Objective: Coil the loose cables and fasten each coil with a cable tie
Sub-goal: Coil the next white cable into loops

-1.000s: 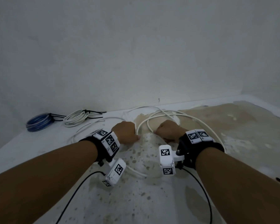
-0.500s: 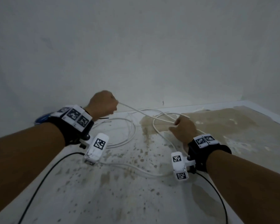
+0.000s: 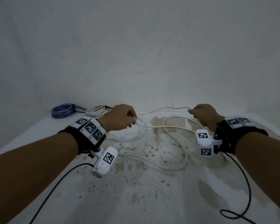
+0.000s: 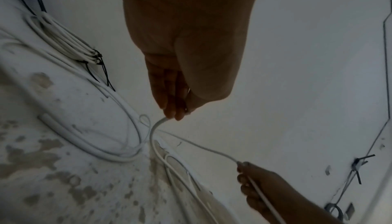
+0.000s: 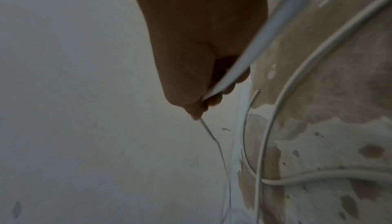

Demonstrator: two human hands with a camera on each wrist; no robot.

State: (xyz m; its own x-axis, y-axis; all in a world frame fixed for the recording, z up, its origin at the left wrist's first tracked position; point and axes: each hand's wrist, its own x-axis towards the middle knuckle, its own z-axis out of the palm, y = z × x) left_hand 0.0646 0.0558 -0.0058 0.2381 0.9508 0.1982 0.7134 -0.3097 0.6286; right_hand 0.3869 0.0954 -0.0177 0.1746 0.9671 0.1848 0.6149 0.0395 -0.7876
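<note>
Dim, flat light; wrist views soft, edge-warped.

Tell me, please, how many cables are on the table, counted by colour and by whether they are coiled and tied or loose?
Blue coil, tied: 1
White coil, tied: 1
Loose white cable, held by left hand and right hand: 1
Total: 3

Both forearms extended forward, wrists banded, left hand (image 3: 120, 118) raised left of centre, fingers curled, pinching cable (image 3: 168, 126), right hand (image 3: 204, 114) apart at equal height, fist closed on same cable
</note>
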